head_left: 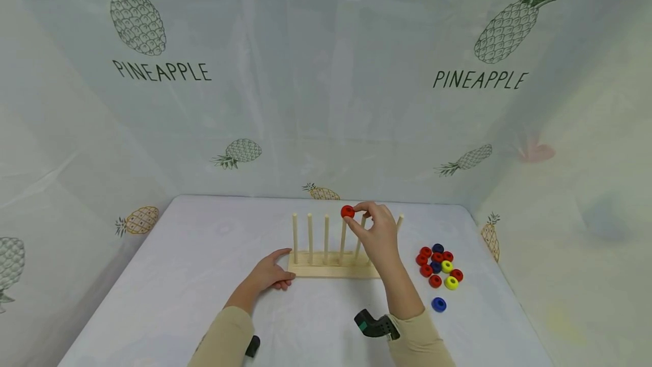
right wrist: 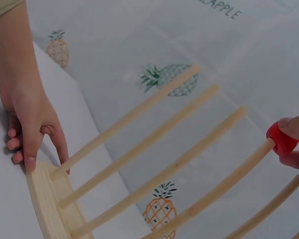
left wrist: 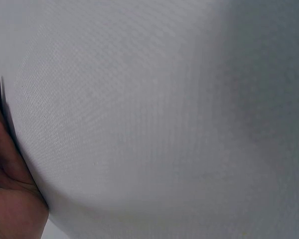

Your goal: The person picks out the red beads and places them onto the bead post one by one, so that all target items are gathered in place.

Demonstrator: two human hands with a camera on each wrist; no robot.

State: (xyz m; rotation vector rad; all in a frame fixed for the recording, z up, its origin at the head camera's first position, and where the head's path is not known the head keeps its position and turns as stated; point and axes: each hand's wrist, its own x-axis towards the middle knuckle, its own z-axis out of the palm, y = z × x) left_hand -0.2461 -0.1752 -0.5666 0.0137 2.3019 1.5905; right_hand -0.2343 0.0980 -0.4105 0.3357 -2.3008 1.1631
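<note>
A pale wooden peg rack (head_left: 333, 271), with several upright pegs on a long base, stands on the table. My left hand (head_left: 268, 272) holds the base's left end between thumb and index finger, its other fingers curled beneath the palm. Part of that hand (left wrist: 10, 179) shows at the left wrist view's edge, against the cloth. Thumb and index finger of my right hand (head_left: 379, 237) pinch a red ring bead (head_left: 347, 212) at the top of the fourth peg from the left. In the right wrist view, the peg's tip meets the red bead (right wrist: 281, 140). My right forearm hides the rack's right end.
Right of the rack lies a loose cluster of red, dark blue and yellow ring beads (head_left: 437, 257). One blue bead (head_left: 438, 304) sits apart, nearer the front. A white cloth (head_left: 168, 299) covers the table, and pineapple-printed curtains (head_left: 326, 101) hang behind and at the sides.
</note>
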